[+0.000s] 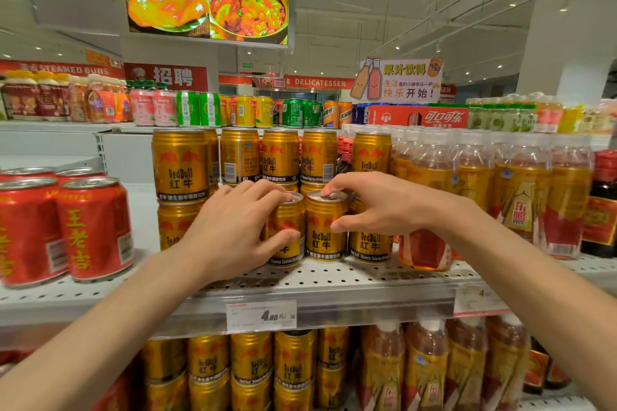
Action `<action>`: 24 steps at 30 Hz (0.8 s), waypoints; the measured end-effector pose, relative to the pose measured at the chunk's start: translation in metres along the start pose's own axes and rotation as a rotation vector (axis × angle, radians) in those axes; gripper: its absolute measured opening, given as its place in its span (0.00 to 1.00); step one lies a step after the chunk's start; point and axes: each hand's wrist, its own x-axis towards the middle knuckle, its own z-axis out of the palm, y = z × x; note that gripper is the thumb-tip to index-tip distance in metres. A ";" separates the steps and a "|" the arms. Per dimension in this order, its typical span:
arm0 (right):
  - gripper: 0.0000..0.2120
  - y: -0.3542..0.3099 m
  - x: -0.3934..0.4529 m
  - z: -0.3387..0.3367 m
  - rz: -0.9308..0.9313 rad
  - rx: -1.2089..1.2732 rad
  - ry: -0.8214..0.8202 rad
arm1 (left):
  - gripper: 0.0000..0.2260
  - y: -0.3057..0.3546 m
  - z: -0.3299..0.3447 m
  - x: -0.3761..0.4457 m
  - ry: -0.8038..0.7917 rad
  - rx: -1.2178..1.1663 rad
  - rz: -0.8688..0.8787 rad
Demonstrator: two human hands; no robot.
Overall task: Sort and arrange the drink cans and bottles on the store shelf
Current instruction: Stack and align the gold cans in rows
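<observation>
Gold Red Bull cans stand on the white perforated shelf, some stacked two high. My left hand grips one front-row gold can, fingers over its top and thumb across its side. My right hand holds the neighbouring gold can, fingertips on its lid and thumb against its label. Both cans stand upright on the shelf, side by side. Another gold can stands just right of them, partly behind my right wrist.
Red herbal tea cans stand at the left. Amber drink bottles fill the right, with dark bottles at the far right. More gold cans and bottles sit on the shelf below. A price tag hangs on the shelf edge.
</observation>
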 end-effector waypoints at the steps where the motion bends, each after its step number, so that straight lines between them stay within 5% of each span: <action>1: 0.29 0.001 -0.002 -0.002 0.008 -0.010 -0.012 | 0.30 0.000 0.000 0.000 0.001 0.001 -0.006; 5: 0.35 0.003 -0.008 -0.007 0.108 -0.324 -0.033 | 0.30 0.002 0.002 0.001 0.007 0.025 -0.017; 8: 0.31 0.001 -0.010 -0.005 0.143 -0.467 -0.057 | 0.32 0.003 0.003 -0.001 0.002 0.036 -0.030; 18: 0.34 0.003 -0.018 0.003 0.083 -0.306 0.045 | 0.32 0.003 0.004 -0.002 0.007 0.056 -0.041; 24: 0.31 -0.017 -0.022 0.037 0.077 -0.195 0.264 | 0.31 0.005 0.001 -0.015 0.066 0.057 -0.059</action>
